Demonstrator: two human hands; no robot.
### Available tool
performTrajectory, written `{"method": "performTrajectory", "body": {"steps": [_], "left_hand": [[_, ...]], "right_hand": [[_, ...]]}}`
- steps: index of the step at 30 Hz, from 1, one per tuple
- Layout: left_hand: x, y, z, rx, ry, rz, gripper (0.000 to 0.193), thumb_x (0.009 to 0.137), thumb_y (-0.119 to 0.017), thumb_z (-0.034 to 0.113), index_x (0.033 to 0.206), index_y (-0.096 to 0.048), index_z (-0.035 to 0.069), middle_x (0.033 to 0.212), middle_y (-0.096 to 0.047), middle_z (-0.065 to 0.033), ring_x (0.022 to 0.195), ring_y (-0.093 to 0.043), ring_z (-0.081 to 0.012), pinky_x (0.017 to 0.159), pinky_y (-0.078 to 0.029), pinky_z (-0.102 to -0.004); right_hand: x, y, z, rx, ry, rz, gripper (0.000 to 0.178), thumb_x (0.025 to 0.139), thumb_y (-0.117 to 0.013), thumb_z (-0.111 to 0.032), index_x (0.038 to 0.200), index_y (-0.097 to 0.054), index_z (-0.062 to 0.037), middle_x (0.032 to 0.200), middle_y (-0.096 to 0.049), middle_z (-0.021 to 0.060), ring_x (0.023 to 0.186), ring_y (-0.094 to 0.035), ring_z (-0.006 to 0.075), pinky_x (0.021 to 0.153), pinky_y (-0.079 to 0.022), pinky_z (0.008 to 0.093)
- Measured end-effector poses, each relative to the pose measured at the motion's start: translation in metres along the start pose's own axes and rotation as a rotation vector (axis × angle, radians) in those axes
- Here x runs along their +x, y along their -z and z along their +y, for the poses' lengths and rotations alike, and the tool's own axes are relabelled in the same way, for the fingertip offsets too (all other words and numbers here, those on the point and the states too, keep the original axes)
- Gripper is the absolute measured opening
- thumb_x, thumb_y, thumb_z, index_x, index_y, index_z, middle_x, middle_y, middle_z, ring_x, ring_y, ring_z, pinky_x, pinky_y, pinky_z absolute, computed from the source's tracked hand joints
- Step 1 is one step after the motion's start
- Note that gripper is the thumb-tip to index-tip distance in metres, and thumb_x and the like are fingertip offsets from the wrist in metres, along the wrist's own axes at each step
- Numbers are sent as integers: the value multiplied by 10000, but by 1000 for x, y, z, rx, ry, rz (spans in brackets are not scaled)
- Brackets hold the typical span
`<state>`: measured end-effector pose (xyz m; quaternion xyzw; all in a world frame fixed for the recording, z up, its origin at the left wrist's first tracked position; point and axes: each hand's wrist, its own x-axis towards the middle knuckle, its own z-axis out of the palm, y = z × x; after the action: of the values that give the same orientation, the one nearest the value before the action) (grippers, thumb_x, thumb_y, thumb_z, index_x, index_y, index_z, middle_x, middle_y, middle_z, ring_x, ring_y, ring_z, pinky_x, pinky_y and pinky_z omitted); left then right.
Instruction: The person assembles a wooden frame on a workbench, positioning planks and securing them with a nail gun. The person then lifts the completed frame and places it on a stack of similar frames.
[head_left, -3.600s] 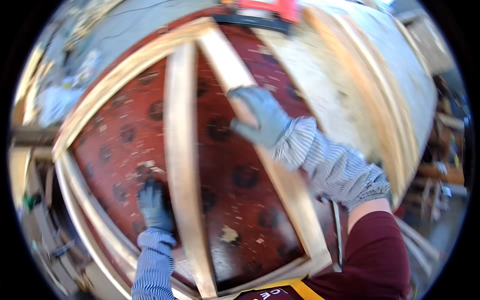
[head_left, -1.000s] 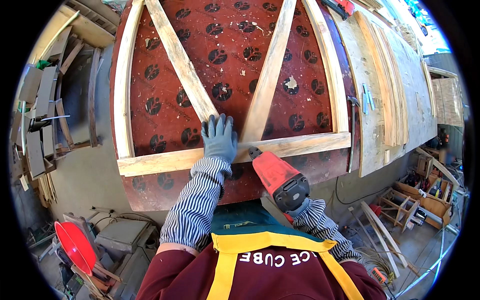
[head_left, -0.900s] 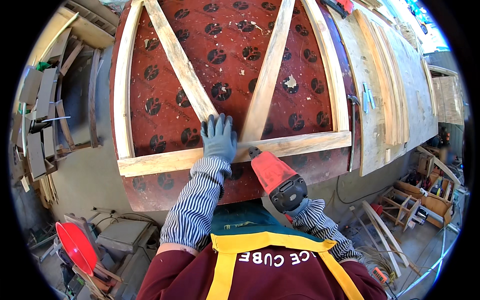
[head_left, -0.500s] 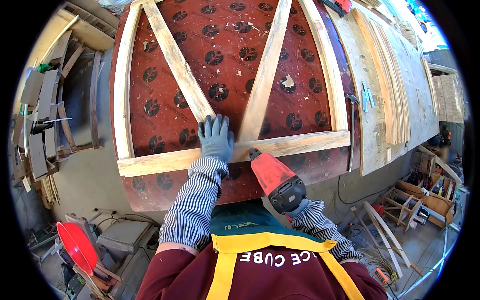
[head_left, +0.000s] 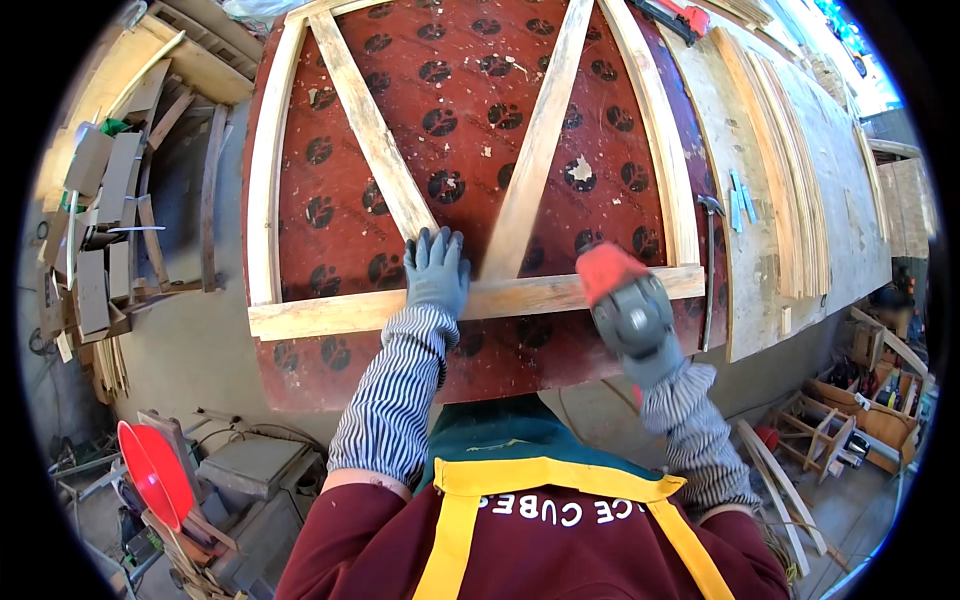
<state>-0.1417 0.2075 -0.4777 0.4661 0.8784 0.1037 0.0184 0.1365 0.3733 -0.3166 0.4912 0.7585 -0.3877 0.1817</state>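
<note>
A pale wooden frame lies on a dark red printed board (head_left: 440, 150). My gloved left hand (head_left: 437, 272) rests flat on its near crosspiece (head_left: 345, 311), fingers stretched over the lower end of the left diagonal brace (head_left: 370, 125). The right diagonal brace (head_left: 540, 140) meets the crosspiece a little to the right of that hand. In my gloved right hand (head_left: 655, 362) is a red and dark grey nail gun (head_left: 618, 285), blurred by motion, over the right part of the crosspiece. Its nose is hidden, so I cannot tell whether it touches the wood.
A hammer (head_left: 710, 260) lies along the board's right edge. Further right are light blue strips (head_left: 742, 200) and stacked wood strips (head_left: 790, 180). Another red tool (head_left: 690, 20) lies at the far right. Scrap wood (head_left: 115, 210) fills the left; a red disc (head_left: 158, 475) stands lower left.
My right hand has swung the nail gun rightward and slightly upward, from beside the braces to the crosspiece's right part. My left hand keeps its place on the wood; the whole view has shifted slightly.
</note>
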Motion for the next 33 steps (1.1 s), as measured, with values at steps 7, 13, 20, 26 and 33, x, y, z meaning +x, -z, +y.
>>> {"method": "performTrajectory", "body": {"steps": [7, 13, 20, 26, 33], "left_hand": [[-2, -8, -22, -141, -87, 104, 558, 894, -570, 309, 1406, -420, 145, 1441, -415, -97, 1353, -317, -362, 1114, -212, -513], [-46, 53, -80, -135, -115, -98, 821, 724, -734, 499, 1362, -427, 82, 1338, -458, -129, 1302, -362, -337, 1106, -207, -536], [-62, 34, -70, -105, -205, -186, 955, 561, -842, 428, 1353, -420, 102, 1231, -469, -118, 1207, -413, -321, 1095, -217, -563], [-51, 22, -73, -185, -168, -191, 849, 554, -843, 419, 1257, -477, 115, 1221, -471, -128, 1167, -426, -343, 1021, -294, -533], [-50, 25, -75, -175, -172, -215, 846, 549, -846, 451, 1239, -489, 117, 1229, -468, -127, 1165, -429, -334, 1006, -300, -535]], "right_hand": [[109, 36, -19, -574, -49, 131, 793, 818, -667, -390, 1448, -271, -117, 1086, -655, 211, 1000, -642, 373, 882, -483, 472], [142, 8, 17, -513, 36, 232, 796, 806, -694, -361, 1436, -300, -74, 1190, -600, 204, 1095, -593, 341, 936, -460, 441], [110, -79, -135, -192, 517, 392, 539, 806, -689, -373, 1231, -559, -68, 991, -646, 133, 925, -626, 294, 827, -493, 427], [148, -144, -250, -529, 123, -188, 898, 738, -661, -635, 1298, -430, 27, 1226, -579, 233, 1133, -582, 336, 963, -462, 398], [161, -148, -256, -537, 132, -233, 796, 765, -636, -569, 1221, -466, 61, 1142, -624, 236, 1069, -620, 338, 920, -491, 389]]}}
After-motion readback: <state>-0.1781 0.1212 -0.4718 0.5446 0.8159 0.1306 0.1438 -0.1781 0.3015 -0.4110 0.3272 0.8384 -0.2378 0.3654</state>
